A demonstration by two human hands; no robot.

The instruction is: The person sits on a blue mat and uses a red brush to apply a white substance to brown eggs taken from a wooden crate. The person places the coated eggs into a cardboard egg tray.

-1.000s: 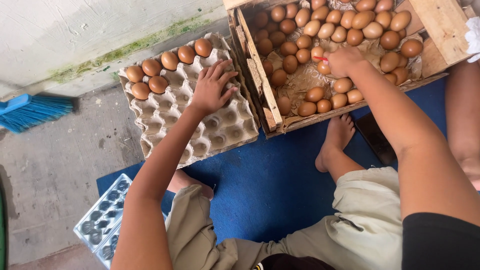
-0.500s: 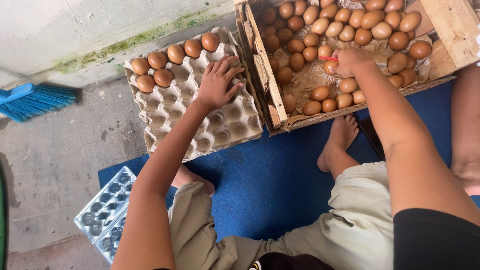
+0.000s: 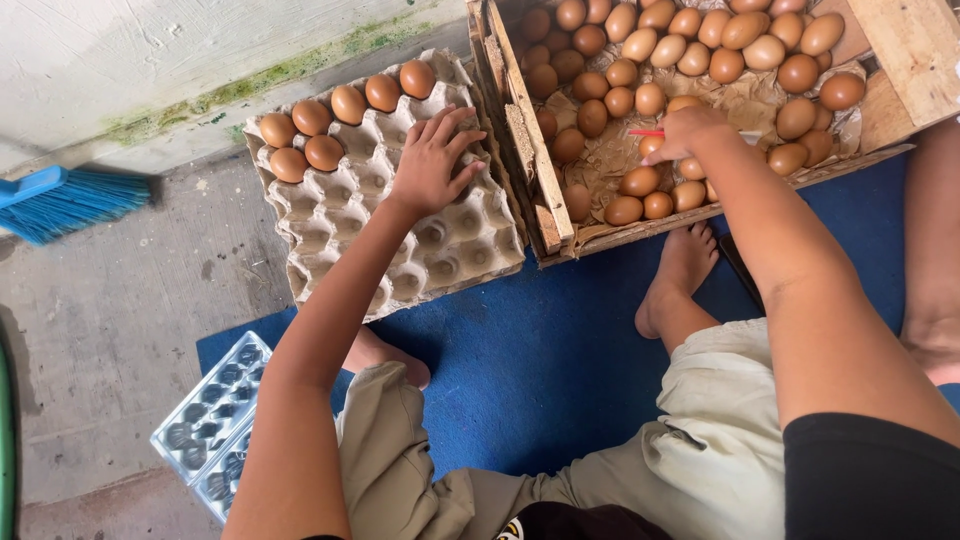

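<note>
While my left hand point(image 3: 432, 160) lies open, fingers spread flat on the grey pulp egg tray point(image 3: 340, 215), my right hand point(image 3: 685, 132) reaches into the wooden crate point(image 3: 530, 150) with its fingers curled down among the brown eggs point(image 3: 640, 182); whether it has an egg in its grip I cannot tell. A thin red stick point(image 3: 645, 132) shows just beside my right fingers. The tray sits on the concrete floor point(image 3: 100, 310), touching the crate's side, with six eggs point(image 3: 325, 152) filling its far cups. I sit on a blue mat point(image 3: 540, 340). Clear plastic egg trays point(image 3: 210, 420) lie near my left knee, and a blue broom point(image 3: 70, 203) rests well apart by the wall.
</note>
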